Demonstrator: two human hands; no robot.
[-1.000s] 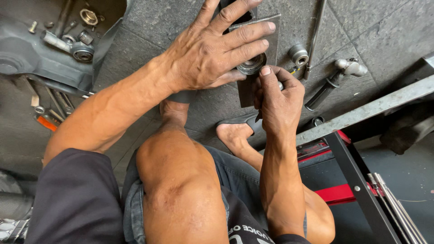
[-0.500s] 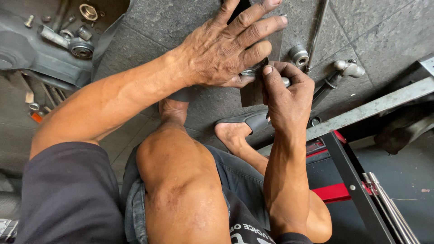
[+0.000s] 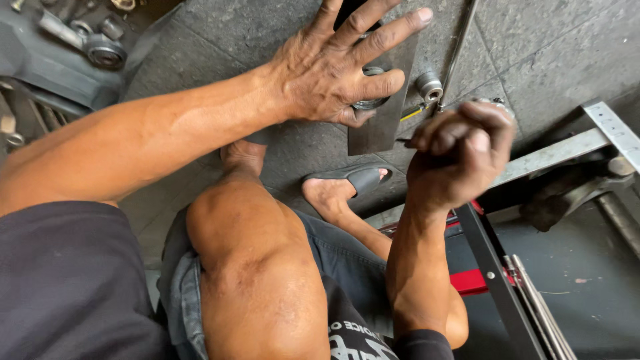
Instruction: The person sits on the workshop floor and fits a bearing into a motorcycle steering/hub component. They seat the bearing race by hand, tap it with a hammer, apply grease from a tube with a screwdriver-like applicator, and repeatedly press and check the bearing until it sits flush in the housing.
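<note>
The grey tiled floor (image 3: 547, 47) is seen across the upper field, with the person's bare knee and dark shorts filling the lower centre. A black and red metal frame (image 3: 493, 280) is noted at lower right, and a pale angle-iron bar (image 3: 567, 150) is laid across it, slanting up to the right. A dark grey machine housing (image 3: 47, 67) is seen at upper left; its shallow recess is observed to hold a round bearing (image 3: 103, 50) and a short bolt-like piece beside it. No other container is made out.

A dark rectangular metal plate (image 3: 380, 123) is laid flat on the floor just beyond the sandalled foot (image 3: 347, 183). The left hand (image 3: 333, 70) is pressed down on the plate, fingers spread wide and flat; a metal ring (image 3: 370, 100) is partly covered under the palm and thumb, resting on the plate. The right hand (image 3: 460, 157) is held just right of the plate's lower edge, fingers curled tightly closed around a thin dark tool (image 3: 404, 140), only the tip of which is seen projecting toward the plate; its kind cannot be told. A long thin rod (image 3: 457, 57) is laid on the floor past the plate, and a small silver cylindrical fitting (image 3: 429, 85) is set just beside it.
</note>
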